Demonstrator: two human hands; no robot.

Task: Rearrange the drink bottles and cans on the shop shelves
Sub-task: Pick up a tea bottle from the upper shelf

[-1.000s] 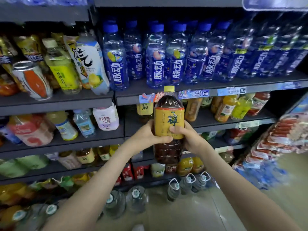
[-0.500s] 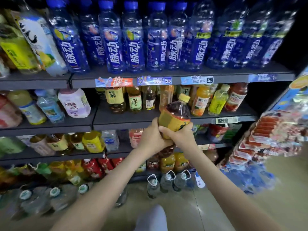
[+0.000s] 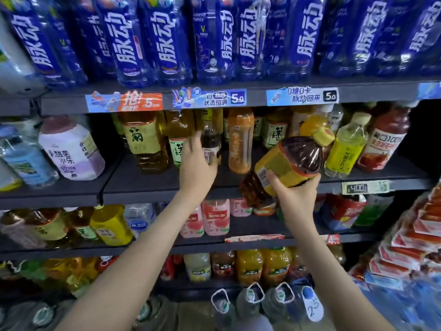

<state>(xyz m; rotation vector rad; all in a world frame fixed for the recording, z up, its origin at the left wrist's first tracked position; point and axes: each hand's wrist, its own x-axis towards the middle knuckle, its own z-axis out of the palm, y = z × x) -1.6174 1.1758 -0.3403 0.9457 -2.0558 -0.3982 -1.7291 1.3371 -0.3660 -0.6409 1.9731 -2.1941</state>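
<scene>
My right hand (image 3: 294, 195) grips a large dark tea bottle (image 3: 290, 163) with a yellow label and yellow cap, tilted with its cap up and to the right, in front of the second shelf (image 3: 167, 185). My left hand (image 3: 196, 164) reaches onto that shelf, fingers spread around a small dark bottle (image 3: 210, 142); whether they close on it is unclear. Beside that bottle stand an orange bottle (image 3: 239, 142) and yellow tea bottles (image 3: 143, 142).
Blue-labelled bottles (image 3: 167, 41) fill the top shelf above price tags (image 3: 210, 97). A white bottle (image 3: 69, 149) sits at left, a red juice bottle (image 3: 384, 142) at right. Lower shelves hold pink drinks (image 3: 214, 217) and juices; water jugs (image 3: 253, 302) stand on the floor. Snack packs (image 3: 410, 237) hang right.
My left hand has let go of the big tea bottle and reached up to the small dark bottle on the shelf. My right hand alone now holds the tilted bottle. The view moved closer.
</scene>
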